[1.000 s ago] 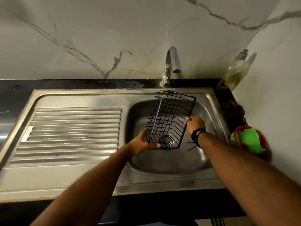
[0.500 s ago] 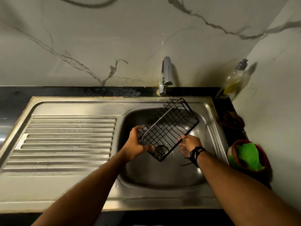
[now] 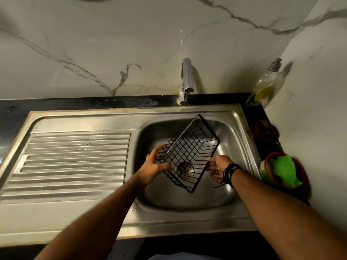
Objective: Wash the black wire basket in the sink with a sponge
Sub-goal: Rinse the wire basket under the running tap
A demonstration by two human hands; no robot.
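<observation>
Gripping black wire basket (image 3: 189,152) over steel sink (image 3: 234,117), both hands, marble walls (image 3: 112,44) behind.

My left hand (image 3: 152,167) is smeared with motion blur, so I can't count which fingers touch the black wire basket (image 3: 188,153). My right hand (image 3: 216,168) hides its fingertips behind the rim. Both my elbows run off the bottom edge. The soap bottle (image 3: 266,83) label is perhaps yellow, unreadable.

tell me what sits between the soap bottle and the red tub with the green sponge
In the head view, a dark brown crumpled thing, too dim to identify, lies on the black counter between the soap bottle and the red tub.
</observation>
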